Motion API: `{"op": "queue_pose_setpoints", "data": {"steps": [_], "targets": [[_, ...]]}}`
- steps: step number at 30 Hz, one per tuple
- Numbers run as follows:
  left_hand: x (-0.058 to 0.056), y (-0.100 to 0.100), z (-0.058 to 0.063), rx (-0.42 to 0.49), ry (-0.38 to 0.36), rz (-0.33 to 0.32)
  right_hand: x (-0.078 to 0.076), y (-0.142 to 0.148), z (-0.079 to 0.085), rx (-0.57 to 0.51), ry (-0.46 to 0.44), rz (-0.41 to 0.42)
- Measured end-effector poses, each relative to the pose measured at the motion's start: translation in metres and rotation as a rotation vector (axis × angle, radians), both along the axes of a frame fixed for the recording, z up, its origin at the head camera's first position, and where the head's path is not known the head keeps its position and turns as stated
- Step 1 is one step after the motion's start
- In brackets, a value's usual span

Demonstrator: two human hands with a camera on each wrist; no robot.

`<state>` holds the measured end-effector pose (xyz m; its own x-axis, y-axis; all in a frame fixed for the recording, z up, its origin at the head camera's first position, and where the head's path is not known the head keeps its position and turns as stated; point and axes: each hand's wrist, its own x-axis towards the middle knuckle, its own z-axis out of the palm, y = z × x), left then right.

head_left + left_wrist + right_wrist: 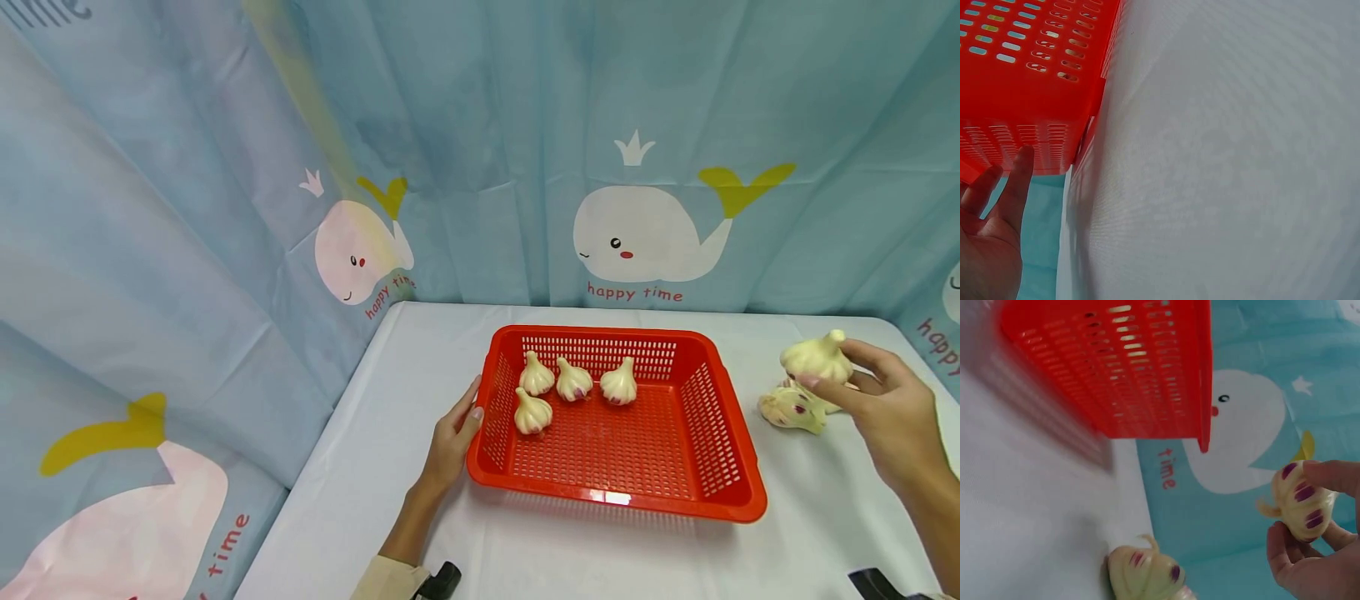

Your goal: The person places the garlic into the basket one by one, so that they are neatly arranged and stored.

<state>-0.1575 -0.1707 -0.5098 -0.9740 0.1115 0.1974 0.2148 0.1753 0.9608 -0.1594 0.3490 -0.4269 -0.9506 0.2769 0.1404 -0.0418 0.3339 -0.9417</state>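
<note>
Nearest, at 7 o'clock, a beige sleeve (382,581) leads to the left hand (448,446), its fingers nearly straight against the red plastic basket's (637,458) 9 o'clock side. The right hand's (896,408) curled fingers hold a garlic bulb (813,361) between 2 and 3 o'clock of the basket, above loose garlic (787,408) on the table (367,467); four bulbs (533,412) sit inside toward 10 o'clock. This looks like mid-transfer; next seems to call for clearing the rim and lowering into the bare 4 o'clock area.
</note>
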Motion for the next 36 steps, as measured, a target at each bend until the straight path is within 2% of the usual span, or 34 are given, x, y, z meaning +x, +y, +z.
{"op": "queue_pose_setpoints", "data": {"steps": [4,10,12,18,25,32,36], "targets": [[0.000,0.000,0.000,0.013,-0.003,-0.002,-0.002,-0.008,0.004,0.039,-0.005,0.026],[0.000,-0.001,0.000,0.019,-0.003,-0.008,-0.006,-0.015,0.014,-0.236,0.147,0.144],[0.000,0.000,0.000,0.017,-0.003,-0.007,-0.007,-0.019,0.017,-0.273,0.170,0.166],[0.000,0.000,0.000,0.019,-0.004,-0.009,-0.010,-0.030,0.025,-0.277,0.174,0.194],[0.000,0.000,-0.001,0.004,-0.003,0.003,-0.013,-0.038,0.035,-0.245,0.136,0.236],[-0.001,0.000,-0.002,0.010,0.004,0.004,-0.021,-0.048,0.044,-0.346,0.156,0.317],[0.000,0.000,-0.001,0.008,0.001,0.005,-0.025,-0.057,0.047,-0.305,0.157,0.317]]}}
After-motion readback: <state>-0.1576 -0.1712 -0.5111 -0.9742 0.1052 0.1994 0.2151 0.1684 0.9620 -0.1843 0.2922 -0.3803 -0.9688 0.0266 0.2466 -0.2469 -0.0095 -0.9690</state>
